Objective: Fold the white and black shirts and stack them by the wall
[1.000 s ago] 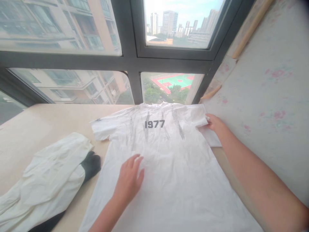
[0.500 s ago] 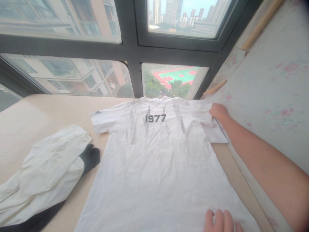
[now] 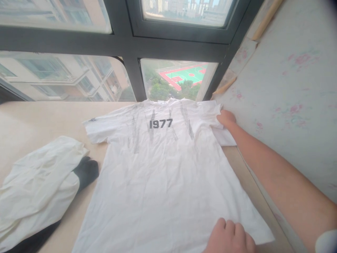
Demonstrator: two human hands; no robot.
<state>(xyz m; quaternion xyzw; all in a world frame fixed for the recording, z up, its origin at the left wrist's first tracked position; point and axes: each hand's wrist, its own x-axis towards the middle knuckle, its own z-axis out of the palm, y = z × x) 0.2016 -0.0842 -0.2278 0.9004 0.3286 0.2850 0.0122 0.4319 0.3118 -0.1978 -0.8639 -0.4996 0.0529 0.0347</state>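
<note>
White T-shirt (image 3: 163,182) lies spread on the bench (image 3: 44,114), 1977 print upward, neckline close to the window frame (image 3: 129,47). Right hand (image 3: 225,118) grasps the edge of the wall-side sleeve (image 3: 209,113). Left hand (image 3: 230,239) rests with fingers curled over the cloth near the lower hem (image 3: 264,239), same side; whether fabric is pinched cannot be told. Risk, in my judgement: uneven pull between the hands could skew the body and deepen its creases; a weak grip could let the sleeve slip. Edges: only a narrow strip of bench separates the shirt from the floral wall (image 3: 297,88), leaving little room. Leftward room is wider, though limited by a cream-and-black garment (image 3: 44,179) near the shirt.
</note>
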